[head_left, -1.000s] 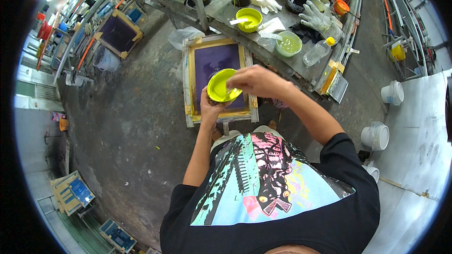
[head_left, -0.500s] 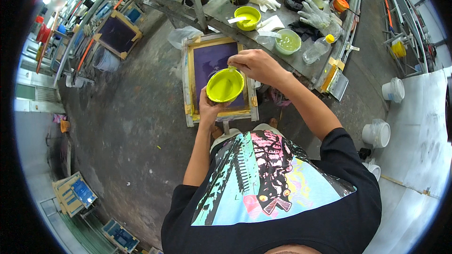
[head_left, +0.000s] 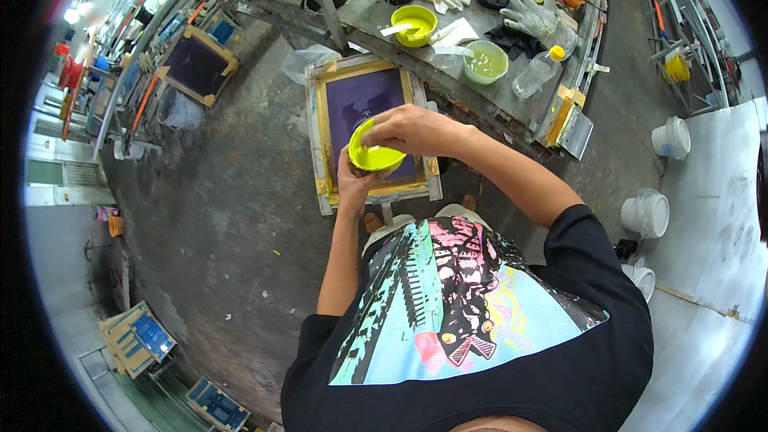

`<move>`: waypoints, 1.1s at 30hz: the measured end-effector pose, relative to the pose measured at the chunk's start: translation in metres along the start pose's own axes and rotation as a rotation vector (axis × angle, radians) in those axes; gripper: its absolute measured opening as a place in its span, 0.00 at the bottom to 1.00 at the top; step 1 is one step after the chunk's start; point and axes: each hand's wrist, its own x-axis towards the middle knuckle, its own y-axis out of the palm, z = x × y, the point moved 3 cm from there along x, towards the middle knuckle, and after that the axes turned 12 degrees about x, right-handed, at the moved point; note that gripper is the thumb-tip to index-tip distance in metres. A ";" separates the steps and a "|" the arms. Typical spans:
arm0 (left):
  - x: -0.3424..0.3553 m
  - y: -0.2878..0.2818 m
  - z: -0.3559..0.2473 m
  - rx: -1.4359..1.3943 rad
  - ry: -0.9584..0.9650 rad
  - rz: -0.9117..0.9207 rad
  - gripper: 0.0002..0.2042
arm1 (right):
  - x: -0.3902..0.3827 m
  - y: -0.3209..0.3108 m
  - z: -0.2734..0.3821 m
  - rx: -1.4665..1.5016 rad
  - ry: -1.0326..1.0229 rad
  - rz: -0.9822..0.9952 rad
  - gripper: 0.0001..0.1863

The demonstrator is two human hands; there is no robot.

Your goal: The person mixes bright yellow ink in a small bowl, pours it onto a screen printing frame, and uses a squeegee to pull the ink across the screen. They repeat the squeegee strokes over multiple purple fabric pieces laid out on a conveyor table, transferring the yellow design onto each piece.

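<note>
My left hand point(head_left: 353, 184) is closed around the side of a bright yellow-green tub point(head_left: 381, 160) of thick ink of the same colour. Over the tub's mouth, my right hand point(head_left: 412, 130) pinches a stirring stick, mostly hidden now by the fingers; the earlier frame shows it coated with the ink. Behind and below the tub is a screen printing frame point(head_left: 362, 98), with purple mesh, yellowish tape along its inner border and a faint design partly covered by my hands.
A grey worktable point(head_left: 360, 28) ahead carries another yellow tub point(head_left: 414, 26), a pale green tub point(head_left: 486, 62), a clear bottle point(head_left: 538, 72), a used glove point(head_left: 542, 20) and several ink jars. White buckets point(head_left: 645, 214) stand at the right. More screens point(head_left: 196, 64) lean at the far left.
My right hand has moved left and down, from the tub's far rim to over its mouth, covering part of the ink. The left hand still holds the tub, now slightly more tilted.
</note>
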 end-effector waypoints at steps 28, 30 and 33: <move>0.003 -0.047 0.061 0.215 -0.151 -0.013 0.42 | -0.034 0.027 -0.085 0.209 0.248 -0.166 0.12; 0.009 -0.044 0.066 0.316 -0.098 -0.027 0.43 | -0.043 0.026 -0.093 0.240 0.243 -0.307 0.11; 0.009 -0.046 0.065 0.570 0.049 -0.093 0.43 | -0.055 0.020 -0.093 0.262 0.330 -0.423 0.10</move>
